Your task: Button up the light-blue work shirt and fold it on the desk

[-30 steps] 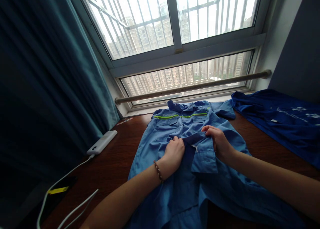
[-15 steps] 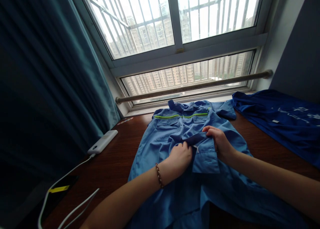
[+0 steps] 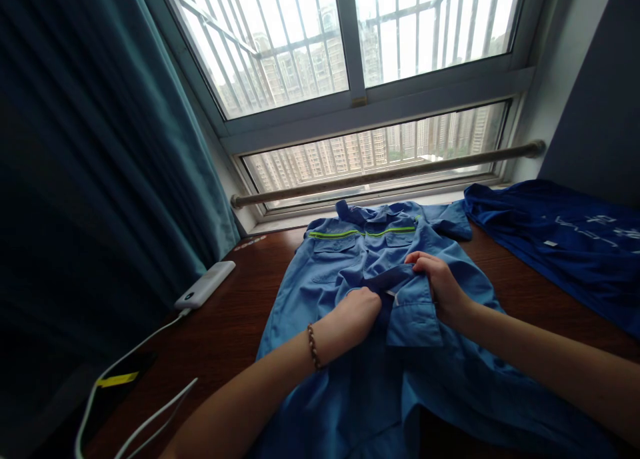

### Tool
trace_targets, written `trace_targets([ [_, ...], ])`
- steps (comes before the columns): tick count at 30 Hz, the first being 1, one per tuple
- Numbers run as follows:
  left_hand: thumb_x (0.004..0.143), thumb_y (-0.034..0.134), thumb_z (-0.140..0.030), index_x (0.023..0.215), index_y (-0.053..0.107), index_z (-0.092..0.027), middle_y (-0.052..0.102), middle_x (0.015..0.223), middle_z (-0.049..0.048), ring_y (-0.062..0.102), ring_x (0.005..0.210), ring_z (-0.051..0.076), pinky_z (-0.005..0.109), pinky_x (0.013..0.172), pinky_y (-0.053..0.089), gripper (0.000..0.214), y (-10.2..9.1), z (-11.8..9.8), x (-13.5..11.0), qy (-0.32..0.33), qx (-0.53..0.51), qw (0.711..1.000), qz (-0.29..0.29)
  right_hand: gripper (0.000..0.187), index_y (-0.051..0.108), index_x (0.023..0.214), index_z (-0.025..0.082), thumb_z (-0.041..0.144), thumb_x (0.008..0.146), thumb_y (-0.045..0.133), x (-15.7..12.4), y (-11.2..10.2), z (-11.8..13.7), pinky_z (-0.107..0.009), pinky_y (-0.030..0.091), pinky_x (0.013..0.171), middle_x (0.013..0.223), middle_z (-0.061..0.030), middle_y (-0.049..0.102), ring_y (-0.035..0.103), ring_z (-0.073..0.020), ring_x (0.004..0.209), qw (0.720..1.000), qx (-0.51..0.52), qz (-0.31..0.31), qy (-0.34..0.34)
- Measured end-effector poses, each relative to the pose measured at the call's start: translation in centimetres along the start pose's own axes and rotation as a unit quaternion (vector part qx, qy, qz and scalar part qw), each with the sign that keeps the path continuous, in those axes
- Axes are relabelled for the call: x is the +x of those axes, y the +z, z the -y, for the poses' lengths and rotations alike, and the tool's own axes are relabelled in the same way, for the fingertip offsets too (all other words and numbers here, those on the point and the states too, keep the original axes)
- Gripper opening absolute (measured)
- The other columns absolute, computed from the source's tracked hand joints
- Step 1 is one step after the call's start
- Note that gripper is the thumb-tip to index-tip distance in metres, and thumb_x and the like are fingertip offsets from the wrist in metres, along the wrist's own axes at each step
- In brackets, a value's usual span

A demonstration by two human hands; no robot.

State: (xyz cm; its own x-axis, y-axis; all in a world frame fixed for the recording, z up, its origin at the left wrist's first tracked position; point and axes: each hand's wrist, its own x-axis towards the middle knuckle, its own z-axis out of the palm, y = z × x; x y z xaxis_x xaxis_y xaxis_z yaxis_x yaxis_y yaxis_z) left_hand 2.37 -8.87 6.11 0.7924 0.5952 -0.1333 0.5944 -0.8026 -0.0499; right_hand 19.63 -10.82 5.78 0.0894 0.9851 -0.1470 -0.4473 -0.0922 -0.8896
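A light blue work shirt [image 3: 320, 305] with a yellow-green stripe across its chest lies spread out, collar toward the window. My right hand [image 3: 436, 282] pinches a turned-up edge of the shirt between thumb and fingers, and a folded flap of cloth with a stitched border hangs below it. Just left of that flap, my left hand [image 3: 357, 315], with a braided bracelet above it on the wrist, is closed at the shirt's middle. Its fingertips are hidden by the back of the hand and by cloth, where it appears to grip the fabric.
A white power bank [image 3: 206, 285] with a white cable [image 3: 135, 345] lies on the brown wooden surface [image 3: 220, 339] at left. A dark blue garment with white lettering [image 3: 565, 245] lies at right. Behind are a window, a metal rail [image 3: 390, 175] and a curtain [image 3: 165, 132].
My left hand has shifted slightly left and its fingers have curled further out of sight. The hanging flap has moved a little to the right; my right hand stays nearly still.
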Motion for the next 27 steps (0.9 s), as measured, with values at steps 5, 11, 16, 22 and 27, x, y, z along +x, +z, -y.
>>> trace_targets([
  [5,0.076,0.044,-0.011,0.079,0.053,-0.016,0.058,0.079,0.0029,0.053,0.071,0.015,0.023,0.063,0.041,0.011,-2.7,-0.6,-1.2,0.083,-0.105,0.991,-0.021,0.013,0.052,0.066,0.019,0.020,0.054,0.047,0.5,-0.3,0.1,-0.024,0.024,0.042,0.051,0.0042,0.041,0.034,-0.0093,0.045,0.999,-0.039,-0.008,-0.025],
  [11,0.079,0.050,-0.021,0.088,0.054,-0.017,0.059,0.078,-0.0016,0.052,0.064,0.008,0.017,0.057,0.040,0.010,-1.6,-1.4,0.1,0.163,-0.302,0.935,0.088,0.010,0.056,0.057,0.017,0.022,0.053,0.047,1.6,-1.0,-0.1,-0.025,0.029,0.050,0.056,0.0018,0.047,0.038,-0.0109,0.054,0.990,-0.109,-0.018,-0.086],
  [16,0.081,0.052,-0.034,0.094,0.054,-0.014,0.060,0.079,0.0004,0.055,0.068,0.010,0.018,0.057,0.042,0.024,-0.2,0.9,1.4,0.145,-0.388,0.895,0.164,0.013,0.057,0.063,0.017,0.021,0.054,0.049,2.0,-1.4,-0.3,-0.023,0.031,0.050,0.054,0.0026,0.047,0.039,-0.0107,0.054,0.995,-0.072,0.003,-0.062],
  [22,0.085,0.044,-0.024,0.103,0.051,-0.014,0.055,0.105,0.0084,0.052,0.095,0.017,0.029,0.082,0.043,0.022,1.6,0.8,2.2,0.061,-0.180,0.978,-0.088,0.019,0.057,0.073,0.017,0.022,0.055,0.055,1.0,-0.8,1.6,-0.022,0.034,0.045,0.056,0.0018,0.052,0.046,-0.0113,0.049,0.998,-0.036,0.036,-0.030],
  [27,0.087,0.039,-0.027,0.115,0.044,-0.015,0.040,0.123,0.0143,0.043,0.107,0.024,0.038,0.085,0.041,0.032,3.7,-0.7,2.5,0.053,-0.023,0.985,-0.163,0.026,0.054,0.083,0.018,0.023,0.058,0.058,-1.1,0.5,3.0,-0.020,0.030,0.037,0.052,0.0038,0.052,0.044,-0.0097,0.040,0.997,-0.038,0.066,-0.008],
])
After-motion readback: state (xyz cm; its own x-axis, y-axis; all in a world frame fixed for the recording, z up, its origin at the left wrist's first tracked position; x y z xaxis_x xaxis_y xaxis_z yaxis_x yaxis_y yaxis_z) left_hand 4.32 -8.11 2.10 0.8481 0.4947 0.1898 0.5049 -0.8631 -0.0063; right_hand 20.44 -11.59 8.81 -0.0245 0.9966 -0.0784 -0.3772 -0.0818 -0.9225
